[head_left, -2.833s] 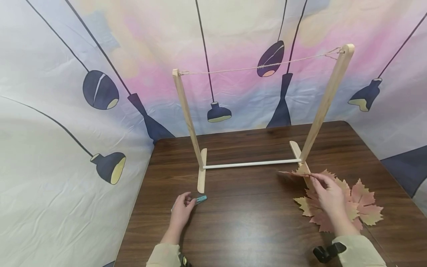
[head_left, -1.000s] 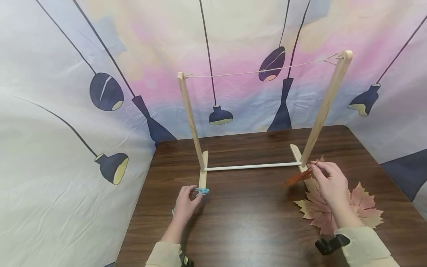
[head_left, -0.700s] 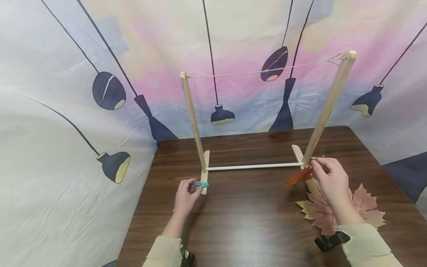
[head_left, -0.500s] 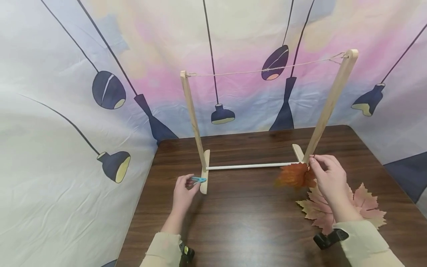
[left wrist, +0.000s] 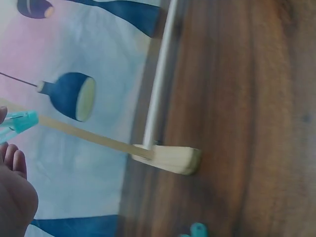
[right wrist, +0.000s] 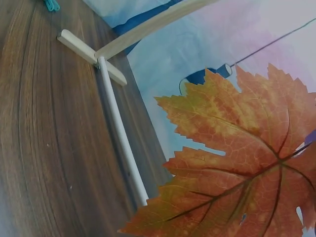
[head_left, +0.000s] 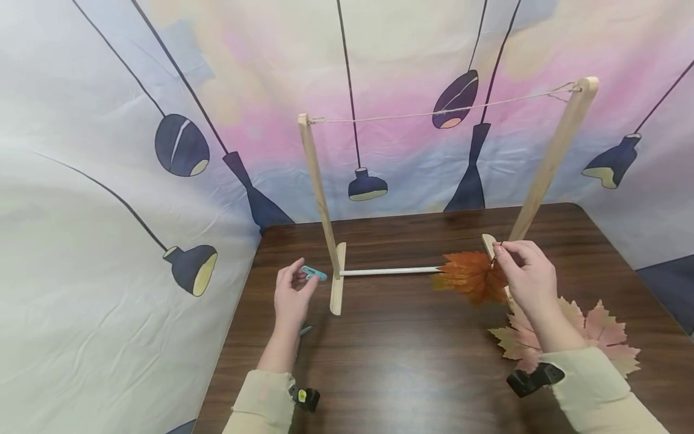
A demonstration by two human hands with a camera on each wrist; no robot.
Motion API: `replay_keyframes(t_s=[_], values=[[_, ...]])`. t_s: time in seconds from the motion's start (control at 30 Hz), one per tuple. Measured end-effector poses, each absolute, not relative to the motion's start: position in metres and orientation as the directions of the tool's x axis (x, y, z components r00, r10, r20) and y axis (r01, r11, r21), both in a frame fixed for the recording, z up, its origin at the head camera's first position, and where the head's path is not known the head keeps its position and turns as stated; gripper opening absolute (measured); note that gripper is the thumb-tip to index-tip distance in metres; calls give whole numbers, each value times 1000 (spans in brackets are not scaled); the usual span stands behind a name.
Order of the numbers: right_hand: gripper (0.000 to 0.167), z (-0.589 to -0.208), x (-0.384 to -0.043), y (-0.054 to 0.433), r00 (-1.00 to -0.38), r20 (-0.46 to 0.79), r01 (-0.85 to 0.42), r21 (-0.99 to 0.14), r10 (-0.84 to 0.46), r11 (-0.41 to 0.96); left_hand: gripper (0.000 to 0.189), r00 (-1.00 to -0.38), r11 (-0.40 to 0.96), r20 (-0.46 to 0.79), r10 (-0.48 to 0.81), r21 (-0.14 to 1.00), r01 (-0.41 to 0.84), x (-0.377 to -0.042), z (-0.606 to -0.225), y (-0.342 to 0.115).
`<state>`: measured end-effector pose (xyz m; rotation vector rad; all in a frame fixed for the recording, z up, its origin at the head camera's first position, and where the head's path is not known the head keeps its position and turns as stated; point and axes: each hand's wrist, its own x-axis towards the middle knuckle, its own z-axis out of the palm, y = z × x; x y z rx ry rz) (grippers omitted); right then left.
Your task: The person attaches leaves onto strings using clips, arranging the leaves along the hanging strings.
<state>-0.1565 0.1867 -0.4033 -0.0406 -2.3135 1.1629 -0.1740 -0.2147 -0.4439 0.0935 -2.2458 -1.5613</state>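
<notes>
My left hand (head_left: 291,303) pinches a teal clothespin (head_left: 314,273) between thumb and fingers, beside the left post of a wooden frame. The same clothespin (left wrist: 22,121) shows at the edge of the left wrist view. My right hand (head_left: 534,280) pinches the dark stem of an orange maple leaf (head_left: 470,276). The leaf spreads to the left of the fingers and covers the right end of the frame's white rod (head_left: 390,272). Close up in the right wrist view, the veined leaf (right wrist: 247,173) fills the lower right; the fingers are out of sight there.
Several pale pink and yellow leaves (head_left: 607,334) lie overlapping under the right forearm. Another teal clothespin (head_left: 306,330) rests by the left wrist. Between the frame's left post (head_left: 320,196) and right post (head_left: 558,147) runs a thin string (head_left: 401,116). A printed cloth hangs behind.
Both hands have risen from the table. The left brought the clothespin up and forward; the right lifted the leaf off the pile and turned its orange face into view.
</notes>
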Motion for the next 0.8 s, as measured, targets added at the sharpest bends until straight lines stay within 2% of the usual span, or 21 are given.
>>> replay_keyframes(t_s=[0.27, 0.53, 0.8], values=[[27, -400, -159, 178, -866, 445, -220, -750, 230, 624, 40, -891, 302, 329, -314, 924, 235, -169, -414, -206], [19, -395, -169, 166, -827, 533, -335, -722, 177, 606, 41, -876, 250, 325, -356, 936, 246, -170, -392, -199], [17, -389, -177, 152, -816, 563, -380, -694, 132, 612, 46, -880, 211, 331, -340, 939, 271, -178, -374, -199]])
